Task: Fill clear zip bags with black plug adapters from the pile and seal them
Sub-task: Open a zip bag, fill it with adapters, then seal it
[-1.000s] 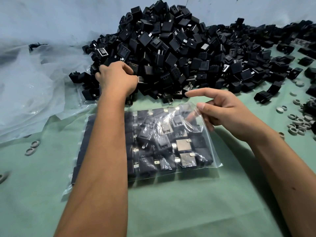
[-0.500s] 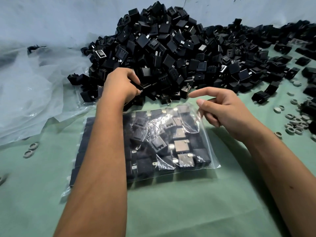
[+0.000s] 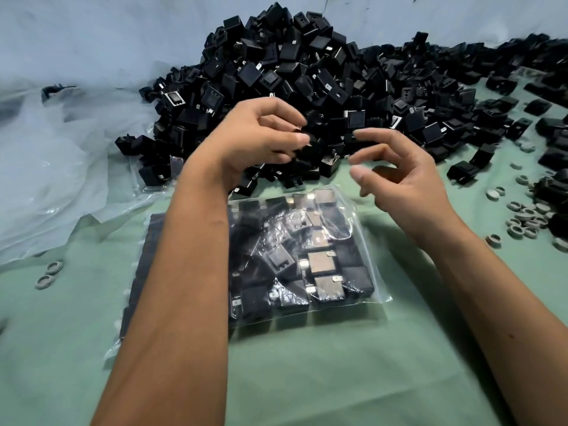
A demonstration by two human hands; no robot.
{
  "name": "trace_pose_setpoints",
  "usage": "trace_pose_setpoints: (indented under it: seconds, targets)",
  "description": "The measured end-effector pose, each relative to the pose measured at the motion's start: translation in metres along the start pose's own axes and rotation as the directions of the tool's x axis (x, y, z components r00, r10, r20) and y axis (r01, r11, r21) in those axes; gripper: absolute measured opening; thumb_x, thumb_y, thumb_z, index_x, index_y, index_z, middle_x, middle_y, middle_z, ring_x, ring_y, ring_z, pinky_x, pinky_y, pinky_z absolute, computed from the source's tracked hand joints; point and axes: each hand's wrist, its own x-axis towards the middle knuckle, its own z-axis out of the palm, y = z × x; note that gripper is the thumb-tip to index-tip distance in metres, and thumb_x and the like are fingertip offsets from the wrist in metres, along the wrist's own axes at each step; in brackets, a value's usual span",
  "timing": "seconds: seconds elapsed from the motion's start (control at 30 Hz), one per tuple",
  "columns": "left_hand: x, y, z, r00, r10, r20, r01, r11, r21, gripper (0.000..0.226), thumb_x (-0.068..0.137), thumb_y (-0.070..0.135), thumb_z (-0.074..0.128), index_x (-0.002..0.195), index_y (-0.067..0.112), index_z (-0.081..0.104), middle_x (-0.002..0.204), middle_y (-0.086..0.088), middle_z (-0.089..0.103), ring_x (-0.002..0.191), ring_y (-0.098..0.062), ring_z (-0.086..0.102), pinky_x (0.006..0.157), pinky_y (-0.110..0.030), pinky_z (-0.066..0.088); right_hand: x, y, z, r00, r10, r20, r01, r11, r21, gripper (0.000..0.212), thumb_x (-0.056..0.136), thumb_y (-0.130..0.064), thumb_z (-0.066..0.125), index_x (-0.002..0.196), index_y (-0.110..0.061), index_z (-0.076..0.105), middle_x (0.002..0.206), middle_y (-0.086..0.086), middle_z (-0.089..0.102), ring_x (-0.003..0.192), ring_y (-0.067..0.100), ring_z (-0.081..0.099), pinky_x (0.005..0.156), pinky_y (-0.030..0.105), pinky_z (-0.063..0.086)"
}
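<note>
Above the clear zip bag (image 3: 302, 259) lying part-filled on the green counter (image 3: 307, 379), left hand (image 3: 255, 139) pinches one black plug adapter (image 3: 302, 144) before the pile (image 3: 307, 72). Right hand (image 3: 402, 176) empty, fingers loosely curled. Step: loading. Next: hold the mouth open, drop it in.

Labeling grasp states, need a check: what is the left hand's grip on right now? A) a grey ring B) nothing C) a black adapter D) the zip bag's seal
C: the left hand pinches a black adapter between thumb and fingers, above the near edge of the pile; the right hand beside it holds nothing, and the zip bag lies untouched below.
</note>
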Motion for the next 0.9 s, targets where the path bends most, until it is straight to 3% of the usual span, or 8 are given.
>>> trace_pose_setpoints:
  seconds: [0.13,0.23,0.37,0.5,0.6,0.7,0.77,0.9]
  targets:
    - [0.006,0.007,0.037,0.997,-0.016,0.072,0.018,0.999,-0.028,0.026,0.085,0.015,0.084,0.104,0.004,0.07,0.074,0.0,0.073,0.068,-0.014,0.07,0.068,-0.025,0.059,-0.004,-0.002,0.005,0.989,-0.112,0.101,0.123,0.986,-0.115,0.057,0.083,-0.022,0.087,0.133,-0.036,0.063,0.129,-0.011,0.065,0.087,0.016,0.071,0.063,0.031,0.057]
    - [0.009,0.008,0.051,0.996,-0.032,0.085,0.036,0.998,-0.043,0.032,0.083,0.017,0.086,0.102,0.001,0.067,0.069,-0.001,0.072,0.064,-0.013,0.07,0.065,-0.025,0.059,-0.003,-0.003,0.005,0.996,-0.086,-0.006,0.086,0.993,-0.08,0.033,0.087,-0.019,0.083,0.117,-0.027,0.071,0.107,-0.011,0.073,0.082,0.012,0.069,0.058,0.023,0.055]
    - [0.011,0.003,0.056,0.993,-0.034,0.109,0.036,0.999,-0.011,0.031,0.085,0.019,0.085,0.101,0.0,0.067,0.079,-0.009,0.071,0.07,-0.016,0.074,0.068,-0.027,0.061,0.002,-0.002,-0.002,0.995,0.017,-0.097,-0.018,1.0,-0.011,0.006,0.097,-0.011,0.07,0.1,-0.015,0.073,0.089,0.009,0.074,0.076,0.015,0.071,0.049,0.028,0.051]
    - [0.013,-0.002,0.057,0.994,-0.026,0.107,0.02,0.998,0.056,0.024,0.088,0.021,0.083,0.096,0.004,0.068,0.077,-0.009,0.072,0.065,-0.013,0.069,0.067,-0.026,0.062,0.005,-0.001,-0.003,0.979,0.19,-0.078,-0.178,0.974,0.14,0.013,0.102,-0.012,0.062,0.091,-0.016,0.069,0.086,0.009,0.073,0.07,0.018,0.071,0.047,0.025,0.048]
    - [0.014,-0.004,0.055,0.987,0.026,0.16,-0.068,0.963,0.262,0.006,0.09,0.019,0.078,0.09,0.014,0.074,0.082,-0.009,0.074,0.067,-0.013,0.068,0.069,-0.029,0.06,0.006,0.002,-0.004,0.91,0.399,-0.112,-0.356,0.892,0.279,0.017,0.102,-0.01,0.06,0.088,-0.016,0.069,0.08,0.006,0.073,0.056,0.015,0.066,0.043,0.021,0.043]
    - [0.012,-0.003,0.056,0.958,-0.002,0.288,-0.124,0.899,0.42,0.037,0.093,-0.004,0.055,0.096,0.024,0.079,0.102,-0.01,0.074,0.088,-0.026,0.069,0.085,-0.045,0.058,0.006,0.01,-0.011,0.878,0.413,-0.242,-0.438,0.897,-0.06,0.017,0.096,-0.009,0.061,0.091,-0.021,0.072,0.076,0.007,0.073,0.051,0.012,0.059,0.045,0.02,0.039]
    - [0.009,-0.002,0.058,0.932,-0.071,0.356,-0.125,0.859,0.497,0.063,0.087,-0.013,0.039,0.098,0.033,0.08,0.106,-0.001,0.069,0.085,-0.012,0.062,0.074,-0.039,0.051,0.005,0.014,-0.014,0.918,0.294,-0.267,-0.387,0.809,-0.442,0.018,0.093,-0.014,0.06,0.094,-0.024,0.075,0.074,-0.002,0.071,0.057,0.009,0.058,0.052,0.019,0.039]
    - [0.007,-0.001,0.061,0.916,-0.128,0.379,-0.134,0.795,0.592,0.067,0.087,-0.013,0.042,0.089,0.043,0.079,0.081,0.015,0.054,0.066,0.012,0.054,0.064,-0.022,0.038,0.007,0.011,-0.018,0.935,0.256,-0.246,-0.348,0.799,-0.491,0.02,0.099,-0.022,0.057,0.104,-0.022,0.076,0.087,-0.003,0.071,0.076,0.014,0.065,0.065,0.021,0.043]
